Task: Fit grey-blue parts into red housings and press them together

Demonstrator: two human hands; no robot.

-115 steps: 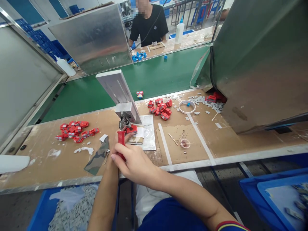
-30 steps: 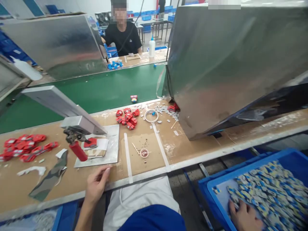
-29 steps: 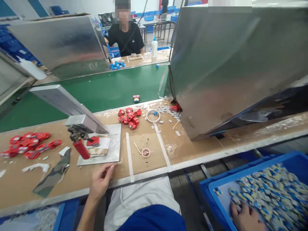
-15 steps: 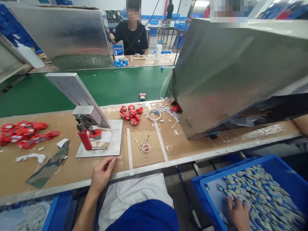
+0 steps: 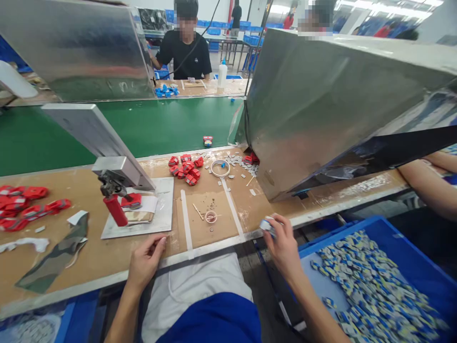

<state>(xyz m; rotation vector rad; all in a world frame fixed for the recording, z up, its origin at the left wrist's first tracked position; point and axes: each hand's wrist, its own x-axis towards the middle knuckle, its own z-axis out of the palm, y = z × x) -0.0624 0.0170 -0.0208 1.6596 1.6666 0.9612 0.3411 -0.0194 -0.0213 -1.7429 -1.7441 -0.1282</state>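
Note:
My right hand (image 5: 282,243) is over the front edge of the bench, closed on a small blue-and-white plastic part (image 5: 267,226) held at the fingertips. Below and right of it stands a blue bin (image 5: 307,259) full of similar small blue, grey and yellow parts (image 5: 371,281). My left hand (image 5: 144,259) rests at the bench edge, fingers curled and thumb against the index finger; anything inside is hidden. Just beyond it is a lever toggle clamp (image 5: 116,183) with a red handle on a white base plate (image 5: 164,209). A red toy-like part (image 5: 131,201) lies under the clamp.
Red parts lie in piles (image 5: 186,169) on the bench (image 5: 257,209) and at far left. A small cup (image 5: 211,217), a tape ring (image 5: 220,168) and camouflage fabric (image 5: 53,257) are there too. A green conveyor (image 5: 160,124) runs behind. A large metal box (image 5: 314,109) stands right. Co-workers sit opposite and right.
My right hand has come up out of the blue bin to the bench edge with a blue-and-white part. My left hand keeps its place at the bench edge. The view has shifted right.

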